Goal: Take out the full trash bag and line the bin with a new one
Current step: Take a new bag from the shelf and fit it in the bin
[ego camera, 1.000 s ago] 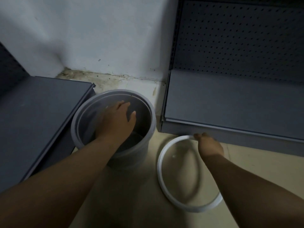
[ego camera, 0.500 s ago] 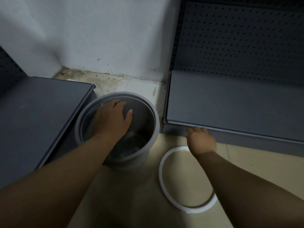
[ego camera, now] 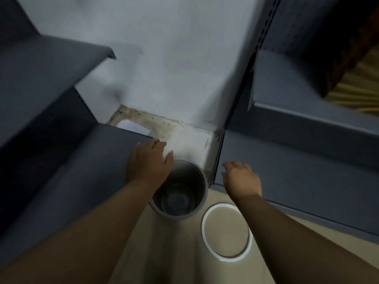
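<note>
A round grey bin (ego camera: 202, 193) stands on the floor between two shelf units, and a clear liner seems to sit inside it. A white ring (ego camera: 205, 238) lies flat on the floor just right of the bin. My left hand (ego camera: 148, 163) hovers above the bin's left rim, palm down, fingers apart, holding nothing. My right hand (ego camera: 242, 179) floats over the edge of the right shelf, above the ring, fingers loosely spread and empty. No full trash bag is in view.
A dark grey shelf unit (ego camera: 61, 171) runs along the left, another (ego camera: 297, 160) along the right with a perforated back panel. A stained white wall (ego camera: 164, 68) and dirty floor corner lie behind the bin. A white sheet (ego camera: 133, 127) lies in the corner.
My left hand has come up out of the bin. My right hand has let go of the white ring and risen. The view has pulled up and back.
</note>
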